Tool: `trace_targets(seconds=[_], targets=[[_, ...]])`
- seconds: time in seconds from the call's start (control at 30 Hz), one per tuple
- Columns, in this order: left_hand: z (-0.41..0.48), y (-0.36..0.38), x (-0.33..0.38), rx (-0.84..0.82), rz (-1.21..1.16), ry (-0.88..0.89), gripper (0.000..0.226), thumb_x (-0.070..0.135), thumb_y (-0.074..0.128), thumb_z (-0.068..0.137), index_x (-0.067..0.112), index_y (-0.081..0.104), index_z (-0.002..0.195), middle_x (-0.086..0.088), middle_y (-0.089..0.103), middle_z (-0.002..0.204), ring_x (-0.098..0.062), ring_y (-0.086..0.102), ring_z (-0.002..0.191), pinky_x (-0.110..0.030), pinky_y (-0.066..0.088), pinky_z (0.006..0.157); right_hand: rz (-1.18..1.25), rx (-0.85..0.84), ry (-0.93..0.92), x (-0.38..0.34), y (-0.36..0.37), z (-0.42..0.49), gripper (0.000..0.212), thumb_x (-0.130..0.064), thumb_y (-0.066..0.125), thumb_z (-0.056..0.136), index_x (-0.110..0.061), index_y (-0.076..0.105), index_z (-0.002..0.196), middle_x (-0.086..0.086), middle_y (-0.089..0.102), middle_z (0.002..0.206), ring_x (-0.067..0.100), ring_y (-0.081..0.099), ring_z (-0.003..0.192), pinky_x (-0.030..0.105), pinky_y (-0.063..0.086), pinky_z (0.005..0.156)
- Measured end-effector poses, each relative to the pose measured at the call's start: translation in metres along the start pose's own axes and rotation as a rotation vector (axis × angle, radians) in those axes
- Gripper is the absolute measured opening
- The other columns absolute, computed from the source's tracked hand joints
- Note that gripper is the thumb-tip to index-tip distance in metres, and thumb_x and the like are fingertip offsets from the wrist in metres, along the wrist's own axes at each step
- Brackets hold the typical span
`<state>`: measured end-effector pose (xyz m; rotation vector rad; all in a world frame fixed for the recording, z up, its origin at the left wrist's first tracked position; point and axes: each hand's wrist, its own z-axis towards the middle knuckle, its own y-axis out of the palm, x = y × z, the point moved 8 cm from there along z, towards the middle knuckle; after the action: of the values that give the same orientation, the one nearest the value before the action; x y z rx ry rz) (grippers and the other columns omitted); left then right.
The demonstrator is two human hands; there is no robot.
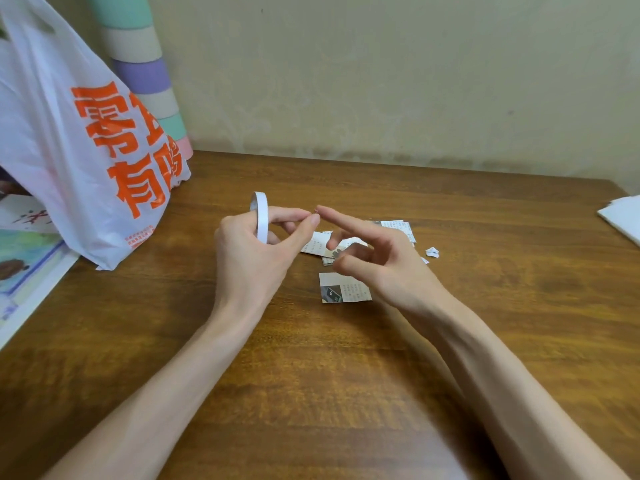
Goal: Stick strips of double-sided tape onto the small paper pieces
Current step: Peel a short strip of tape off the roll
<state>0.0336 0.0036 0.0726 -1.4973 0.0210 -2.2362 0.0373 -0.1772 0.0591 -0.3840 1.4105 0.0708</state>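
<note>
Tape roll is sitting upright on its edge in the left hand, whose fingers are curling round it while thumb and forefinger are meeting just right of the roll. The right hand is holding nothing: its forefinger is stretching out straight to touch, or nearly touch, those left fingertips, and its other fingers are hanging loosely bent. Whether a free tape end is lying between the fingertips is too small to tell. The pieces are lying flat on the table, right of the roll, partly under the right hand; a white scrap is lying further right of the roll

The step looks like finding and lifting the tape end. Doing it well probably means keeping the roll steady, picking the end with a nail edge rather than the pad, pulling a short strip out straight so it is not folding onto itself, and touching the adhesive as little as possible
</note>
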Motion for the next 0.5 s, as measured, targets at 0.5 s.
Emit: trace_targets(seconds=[0.5], targets=[[-0.0005, -0.0002, -0.0041, 0.023, 0.022, -0.048, 0.011, 0.027, 0.081, 0.090, 0.025, 0.084, 0.100, 0.013, 0.075, 0.076, -0.004, 0.053, 0.046, -0.013, 0.046, 0.052, -0.274, 0.016, -0.103, -0.0020, 0.0084, 0.0018, 0.071, -0.001, 0.065, 0.090, -0.044, 0.058, 0.145, -0.002, 0.059, 0.108, 0.009, 0.057, 0.073, 0.014, 0.042, 0.066]])
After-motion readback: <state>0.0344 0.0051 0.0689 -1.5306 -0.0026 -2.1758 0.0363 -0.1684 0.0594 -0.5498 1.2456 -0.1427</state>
